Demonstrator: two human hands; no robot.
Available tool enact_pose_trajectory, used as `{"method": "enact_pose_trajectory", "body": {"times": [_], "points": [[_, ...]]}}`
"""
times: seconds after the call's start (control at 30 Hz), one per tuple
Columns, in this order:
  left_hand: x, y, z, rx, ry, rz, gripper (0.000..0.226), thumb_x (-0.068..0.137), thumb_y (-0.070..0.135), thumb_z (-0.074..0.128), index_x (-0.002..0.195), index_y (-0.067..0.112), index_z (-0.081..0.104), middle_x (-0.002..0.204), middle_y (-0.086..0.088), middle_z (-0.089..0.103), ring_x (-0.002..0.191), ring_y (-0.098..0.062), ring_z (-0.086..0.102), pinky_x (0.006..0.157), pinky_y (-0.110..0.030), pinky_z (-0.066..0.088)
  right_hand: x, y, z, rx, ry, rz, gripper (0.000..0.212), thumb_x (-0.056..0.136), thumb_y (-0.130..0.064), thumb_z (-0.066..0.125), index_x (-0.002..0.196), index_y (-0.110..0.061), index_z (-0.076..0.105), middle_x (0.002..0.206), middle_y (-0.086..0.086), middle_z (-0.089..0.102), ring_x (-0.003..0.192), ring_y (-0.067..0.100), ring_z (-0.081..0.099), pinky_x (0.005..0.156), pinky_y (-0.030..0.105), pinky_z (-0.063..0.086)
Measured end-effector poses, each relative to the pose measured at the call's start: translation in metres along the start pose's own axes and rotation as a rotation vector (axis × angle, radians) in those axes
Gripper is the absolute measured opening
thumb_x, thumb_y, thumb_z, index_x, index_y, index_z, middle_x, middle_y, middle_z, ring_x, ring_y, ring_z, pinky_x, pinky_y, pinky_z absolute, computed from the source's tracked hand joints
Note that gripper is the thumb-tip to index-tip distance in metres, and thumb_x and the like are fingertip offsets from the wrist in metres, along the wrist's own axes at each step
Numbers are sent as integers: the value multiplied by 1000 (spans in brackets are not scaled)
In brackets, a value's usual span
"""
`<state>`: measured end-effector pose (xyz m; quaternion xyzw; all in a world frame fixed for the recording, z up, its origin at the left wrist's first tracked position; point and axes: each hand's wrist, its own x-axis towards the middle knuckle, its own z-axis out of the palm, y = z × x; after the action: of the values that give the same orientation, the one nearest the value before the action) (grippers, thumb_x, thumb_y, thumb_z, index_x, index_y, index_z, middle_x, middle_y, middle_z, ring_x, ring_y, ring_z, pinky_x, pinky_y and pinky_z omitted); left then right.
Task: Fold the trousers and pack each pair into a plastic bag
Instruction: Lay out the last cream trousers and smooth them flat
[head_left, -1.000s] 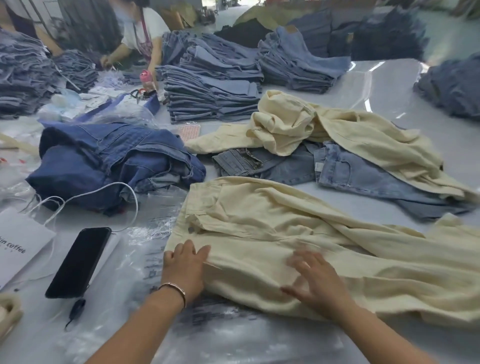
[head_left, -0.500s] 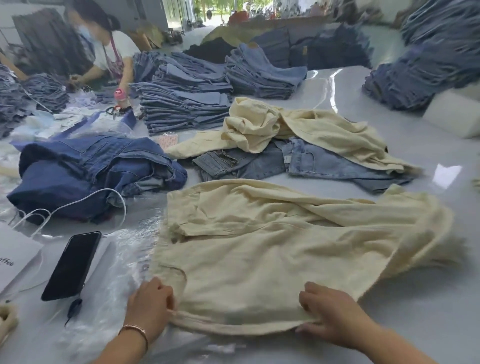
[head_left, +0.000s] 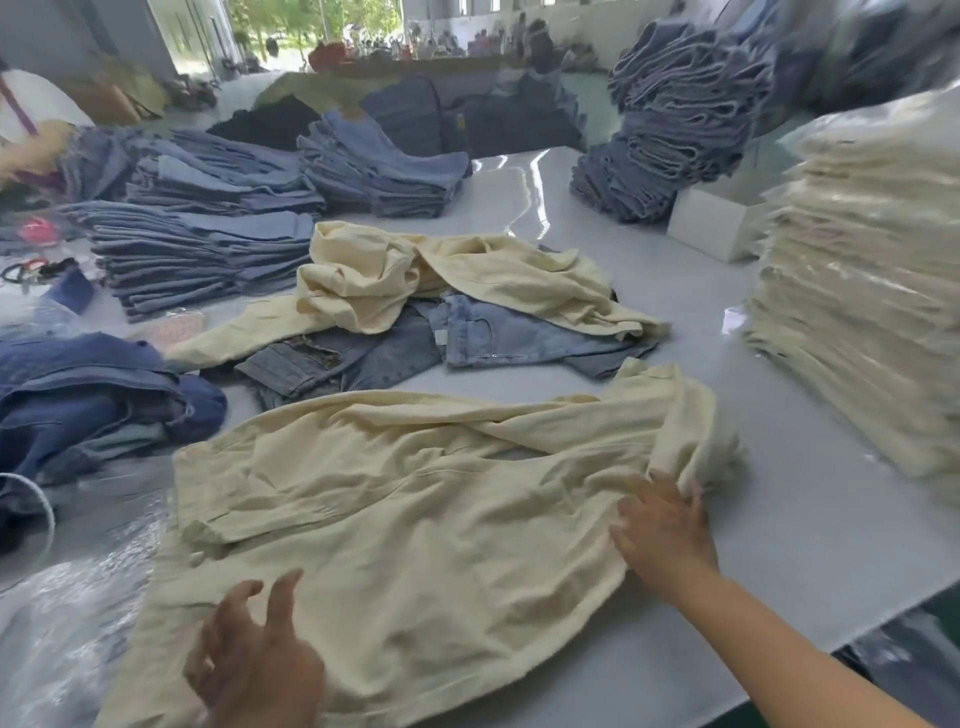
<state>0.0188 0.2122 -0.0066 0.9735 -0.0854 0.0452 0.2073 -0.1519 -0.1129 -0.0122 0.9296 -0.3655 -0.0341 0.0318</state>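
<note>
Left hand (head_left: 260, 654) hovers with fingers spread, holding nothing, over the near hem of the cream trousers (head_left: 415, 519); right hand (head_left: 665, 525) lies flat on the cloth beside a bunched fold, fingers extended; fabric matte, creased, spread on the glossy white table (head_left: 779, 545); crinkled plastic bag (head_left: 67, 623) at left, partly cut off; bagged cream stack (head_left: 862, 322) blurred at right.
</note>
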Motion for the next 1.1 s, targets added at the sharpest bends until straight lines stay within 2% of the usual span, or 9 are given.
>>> {"method": "enact_pose_trajectory", "body": {"times": [0.1,0.17,0.27,0.37,0.5,0.73,0.9,1.03,1.1], "points": [[-6,22,6,-15,-44,118,35,50,7,43,58,37,59,117,0,60,114,-17,41,103,-29,17,20,44,6,-69,-10,75,47,98,-48,30,144,-37,35,155,-13,19,148,16,2,112,57,-9],[-9,39,18,-46,-4,192,44,41,10,43,70,40,58,102,-5,67,106,-22,49,99,-23,15,32,68,2,-112,-10,56,50,99,-48,25,148,-39,26,158,-11,14,148,17,-4,110,60,-11],[-17,88,36,-17,-101,302,21,43,13,52,47,31,62,96,-8,68,98,-36,61,93,-47,37,50,100,-2,-161,-34,-74,53,99,-52,22,150,-40,19,161,-10,1,147,15,-16,107,60,-20],[-28,149,57,30,-132,548,20,49,15,57,61,24,70,91,-5,69,83,-37,66,69,-50,52,61,129,-8,-139,-11,-305,55,97,-59,17,139,-35,44,161,-10,-1,141,12,-28,102,58,-30],[-48,246,90,-125,-202,872,35,79,38,47,100,26,72,104,6,68,100,-14,60,84,-28,49,85,175,-17,-166,6,-674,67,91,-69,16,125,-29,57,160,-8,15,141,12,-26,106,51,-30],[-90,339,149,275,-479,801,37,89,34,46,126,36,50,122,4,61,114,-23,55,84,-34,43,115,231,-38,-268,82,-610,43,75,-4,58,116,-18,57,116,4,59,128,22,40,115,47,-1],[-80,325,130,85,-286,845,52,64,24,52,109,48,66,96,14,71,90,-12,66,66,-22,48,92,256,-26,-17,401,-384,30,35,2,77,51,-15,59,50,4,55,46,26,54,54,31,42],[-90,324,104,186,-445,881,45,65,22,49,99,50,53,85,6,68,83,-14,63,49,-17,29,55,265,1,134,311,-251,39,28,6,77,62,-11,66,49,5,53,36,28,49,37,28,40],[-98,320,108,261,-570,844,43,69,23,44,105,46,46,96,3,67,93,-16,60,56,-23,33,42,267,8,76,112,-158,55,51,-4,79,104,-12,66,73,7,62,55,28,62,46,31,46]]}}
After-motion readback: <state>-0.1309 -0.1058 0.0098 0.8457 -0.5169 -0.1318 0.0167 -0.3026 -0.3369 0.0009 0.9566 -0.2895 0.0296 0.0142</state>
